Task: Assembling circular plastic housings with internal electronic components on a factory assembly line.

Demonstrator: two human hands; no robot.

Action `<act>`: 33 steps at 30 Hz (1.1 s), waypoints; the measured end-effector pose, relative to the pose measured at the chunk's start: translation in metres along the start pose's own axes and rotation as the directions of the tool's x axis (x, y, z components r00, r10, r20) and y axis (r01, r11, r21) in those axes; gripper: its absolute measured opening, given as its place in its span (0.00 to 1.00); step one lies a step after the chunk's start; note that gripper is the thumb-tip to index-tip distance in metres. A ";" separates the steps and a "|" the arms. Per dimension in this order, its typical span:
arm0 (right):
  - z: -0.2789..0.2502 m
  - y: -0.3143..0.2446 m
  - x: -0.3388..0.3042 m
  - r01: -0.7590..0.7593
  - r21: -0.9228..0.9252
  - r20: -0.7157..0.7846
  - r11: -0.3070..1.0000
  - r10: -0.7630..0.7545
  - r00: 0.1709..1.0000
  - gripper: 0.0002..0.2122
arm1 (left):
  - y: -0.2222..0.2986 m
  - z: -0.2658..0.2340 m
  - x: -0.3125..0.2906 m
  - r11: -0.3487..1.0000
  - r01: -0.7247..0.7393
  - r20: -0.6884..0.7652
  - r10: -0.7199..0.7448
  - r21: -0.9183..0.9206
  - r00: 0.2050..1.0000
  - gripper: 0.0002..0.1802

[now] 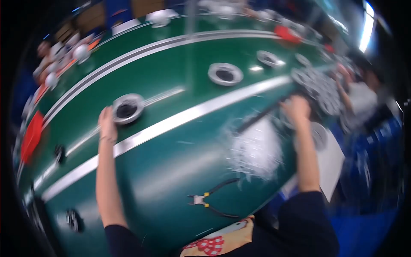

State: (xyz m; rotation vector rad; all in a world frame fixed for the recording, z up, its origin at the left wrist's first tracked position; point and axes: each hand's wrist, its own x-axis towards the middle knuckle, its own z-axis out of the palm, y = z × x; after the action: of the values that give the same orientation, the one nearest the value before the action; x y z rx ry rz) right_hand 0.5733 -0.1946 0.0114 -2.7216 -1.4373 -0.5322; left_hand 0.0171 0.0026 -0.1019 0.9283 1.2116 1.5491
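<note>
My left hand [108,125] reaches over the green belt, its fingers stretched along the left side of a round light-grey ring part [137,103] with a dark centre. The fingers touch or nearly touch its rim. My right hand [297,109] is at the right, its fingers bent downward beside a dark bar [263,115] and grey ring parts [317,88]. Motion blur hides what those fingers hold. Below the bar lies a heap of clear and white thin scraps [257,150]. Nippers [199,200] with dark handles lie with their jaws toward the left.
Other ring parts [225,74] sit farther along the belt [171,81]. A pale rail [158,129] separates the belt from my green table [171,171]. Small black parts [73,220] lie at the left. A co-worker [361,100] is at the right; red pieces [32,137] stand at the left edge.
</note>
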 end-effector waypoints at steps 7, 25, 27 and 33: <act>0.014 0.067 -0.001 0.062 -0.053 0.024 0.997 -0.061 0.998 0.15 | 0.132 -0.112 -0.056 0.270 -0.467 0.309 0.468 0.842 0.828 0.19; -0.060 -0.214 -0.170 0.781 0.609 -0.412 -0.138 -0.897 0.162 0.06 | 0.174 -0.258 -0.141 -0.298 0.268 -0.363 -0.336 0.916 0.869 0.28; -0.036 -0.212 -0.172 0.807 0.590 -0.277 -0.028 -0.946 0.169 0.08 | 0.178 -0.219 -0.138 -0.177 0.170 -0.234 -0.453 0.969 0.860 0.22; -0.066 -0.234 -0.178 0.829 0.530 -0.245 0.178 -0.904 0.351 0.48 | 0.140 -0.155 -0.116 0.058 -0.117 0.129 -0.337 0.991 0.933 0.23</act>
State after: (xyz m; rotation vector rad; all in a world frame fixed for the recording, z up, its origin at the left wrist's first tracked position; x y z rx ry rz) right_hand 0.2737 -0.2137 -0.0141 -1.1931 -2.5865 0.1641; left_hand -0.1246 -0.1619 -0.0032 1.8177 2.0420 0.0310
